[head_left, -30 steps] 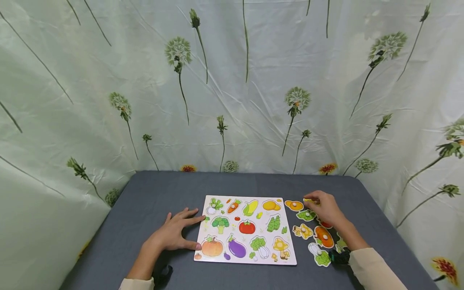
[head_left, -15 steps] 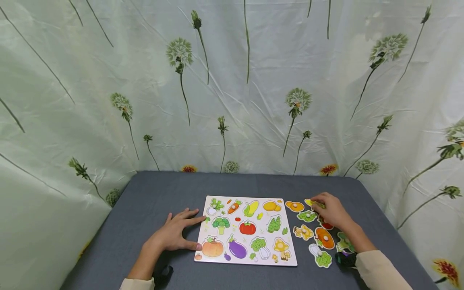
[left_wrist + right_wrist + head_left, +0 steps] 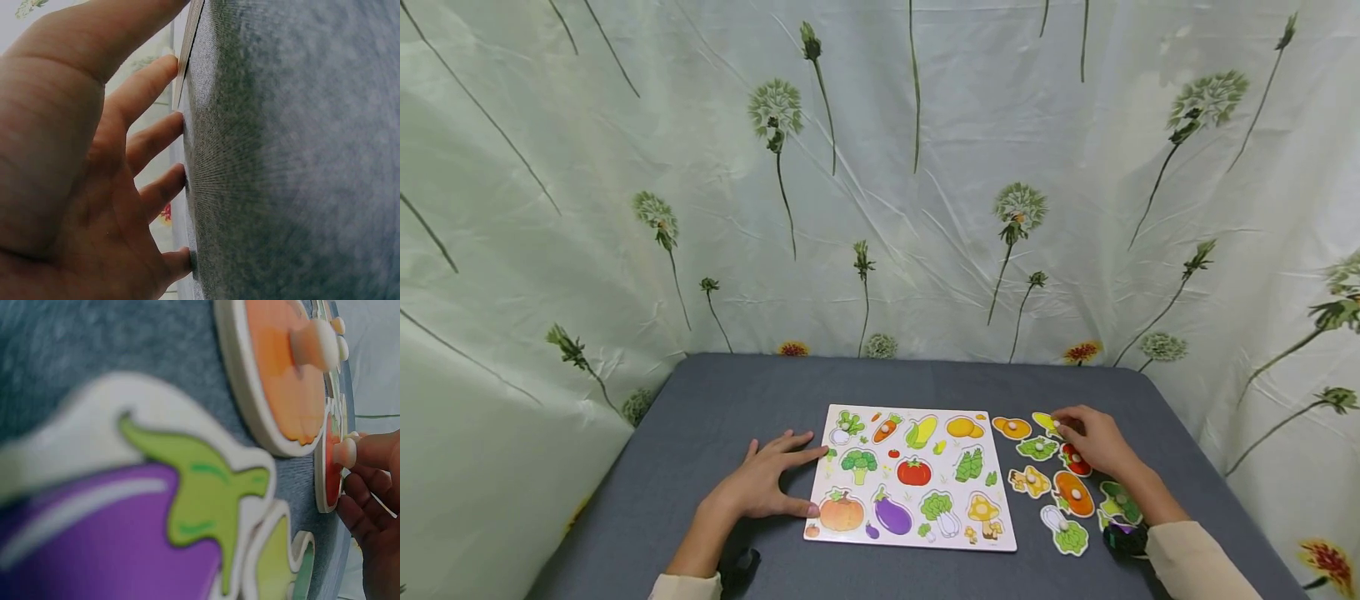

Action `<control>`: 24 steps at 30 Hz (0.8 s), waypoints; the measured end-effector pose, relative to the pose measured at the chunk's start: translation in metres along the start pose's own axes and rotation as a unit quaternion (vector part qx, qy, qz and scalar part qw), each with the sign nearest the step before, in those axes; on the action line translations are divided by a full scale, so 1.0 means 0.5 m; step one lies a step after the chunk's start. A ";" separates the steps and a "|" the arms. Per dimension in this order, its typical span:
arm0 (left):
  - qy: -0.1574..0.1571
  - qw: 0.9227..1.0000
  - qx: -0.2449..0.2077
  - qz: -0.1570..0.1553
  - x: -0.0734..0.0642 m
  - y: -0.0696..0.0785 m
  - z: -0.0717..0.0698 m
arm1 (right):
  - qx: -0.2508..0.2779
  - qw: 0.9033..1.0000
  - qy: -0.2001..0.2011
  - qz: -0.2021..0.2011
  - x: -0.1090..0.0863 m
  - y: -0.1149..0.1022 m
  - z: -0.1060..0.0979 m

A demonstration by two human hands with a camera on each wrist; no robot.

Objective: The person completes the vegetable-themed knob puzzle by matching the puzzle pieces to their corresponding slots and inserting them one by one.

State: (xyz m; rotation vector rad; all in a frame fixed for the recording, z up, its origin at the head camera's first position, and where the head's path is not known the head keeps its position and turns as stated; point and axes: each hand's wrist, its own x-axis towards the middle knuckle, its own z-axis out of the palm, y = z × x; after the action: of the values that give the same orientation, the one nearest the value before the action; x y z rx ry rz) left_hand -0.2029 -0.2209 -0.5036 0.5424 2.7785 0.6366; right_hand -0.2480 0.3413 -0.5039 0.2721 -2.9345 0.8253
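Observation:
A white vegetable puzzle board (image 3: pixel 958 483) lies on the table. My left hand (image 3: pixel 763 479) has its fingers spread, thumb and index fingertip touching the board's left edge; in the left wrist view, the other fingertips rest on the cloth. My right hand (image 3: pixel 1093 437) pinches at the right end of the yellow corn puzzle piece (image 3: pixel 1043 422), whose knob is covered by the fingers. Close below are the green leafy piece (image 3: pixel 1037 448) and the tomato piece (image 3: pixel 1075 460). In the right wrist view, the thumb is just behind the tomato's knob (image 3: pixel 345 453).
Other knobbed pieces lie right of the board: potato (image 3: pixel 1011 428), mushroom (image 3: pixel 1030 482), orange pumpkin (image 3: pixel 1073 493), cabbage (image 3: pixel 1065 531) and a green one (image 3: pixel 1118 502). An eggplant piece (image 3: pixel 112 531) fills the near right wrist view. A floral curtain (image 3: pixel 880 183) hangs behind the grey table (image 3: pixel 760 392).
My right hand has shifted slightly right and down, showing more of the corn and tomato pieces. The left hand stays at the board's edge.

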 end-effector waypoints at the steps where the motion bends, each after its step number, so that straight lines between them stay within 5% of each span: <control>1: -0.001 1.000 0.000 -0.002 0.001 0.000 0.000 | 0.001 1.000 0.001 0.000 0.000 0.001 0.000; 24: 0.001 1.000 -0.003 0.008 -0.003 -0.002 0.000 | 0.003 1.000 0.012 0.008 0.004 0.019 0.004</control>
State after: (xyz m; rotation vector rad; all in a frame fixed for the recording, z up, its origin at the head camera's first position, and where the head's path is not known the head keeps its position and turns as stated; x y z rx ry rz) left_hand -0.2019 -0.2220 -0.5040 0.5642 2.7762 0.6504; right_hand -0.2517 0.3480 -0.5104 0.2369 -2.9160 0.8345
